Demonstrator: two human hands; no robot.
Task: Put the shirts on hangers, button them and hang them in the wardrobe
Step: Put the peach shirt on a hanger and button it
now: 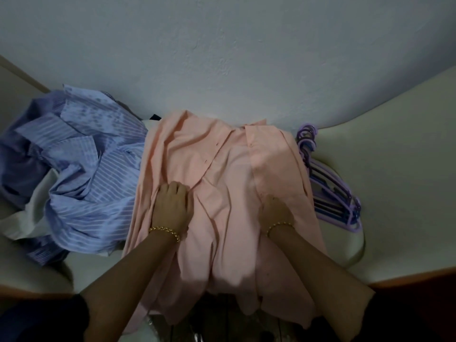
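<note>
Clutching one open front panel each, left hand and right hand hold the pink shirt, spread unbuttoned just left of the purple hangers; likely next, slip one hanger under its collar.

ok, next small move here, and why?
Probably reach the right hand across to the stack of purple plastic hangers beside it and take one. The peach-pink button-up shirt lies open on the white surface, plackets apart, with no hanger visible inside it. The left hand grips a fold, so it can steady the shirt.
</note>
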